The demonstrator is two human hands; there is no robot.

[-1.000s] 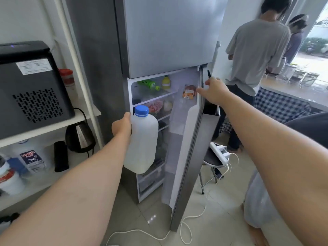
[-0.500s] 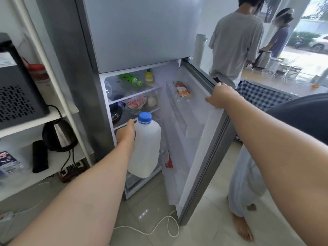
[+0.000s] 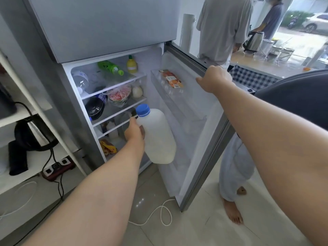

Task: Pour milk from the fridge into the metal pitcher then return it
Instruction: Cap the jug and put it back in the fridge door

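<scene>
Milk jug [image 3: 157,137]: a translucent plastic jug with one blue cap [image 3: 142,110], held in my left hand [image 3: 134,133], whose fingers are wrapped around its handle side. I hold it in the air, tilted slightly, in front of the open lower compartment of the fridge [image 3: 106,27], between the shelves and the open door [image 3: 198,132]. White milk fills only the bottom part of the jug; the upper part looks empty. My right hand [image 3: 213,79] is closed over the top edge of the door. Top shelf [image 3: 113,84], three containers: one green bottle [image 3: 110,67] lying on its side, one yellow bottle [image 3: 131,64] standing upright, and one clear bottle [image 3: 80,80] lying at the left. Second shelf [image 3: 122,107]: one dark bowl [image 3: 95,108], one bag of red and white contents [image 3: 119,95], and one pale round item [image 3: 137,91]. Lower down are a small white container [image 3: 111,125] and one yellow packet [image 3: 107,147]; I cannot tell their contents. The upper door rack [image 3: 159,80] holds one orange carton [image 3: 171,79] lying flat. On the white shelving to the left stands one kettle [image 3: 32,133]. A second kettle [image 3: 254,40] stands on the desk [image 3: 257,63] at the back, where two people stand.
</scene>
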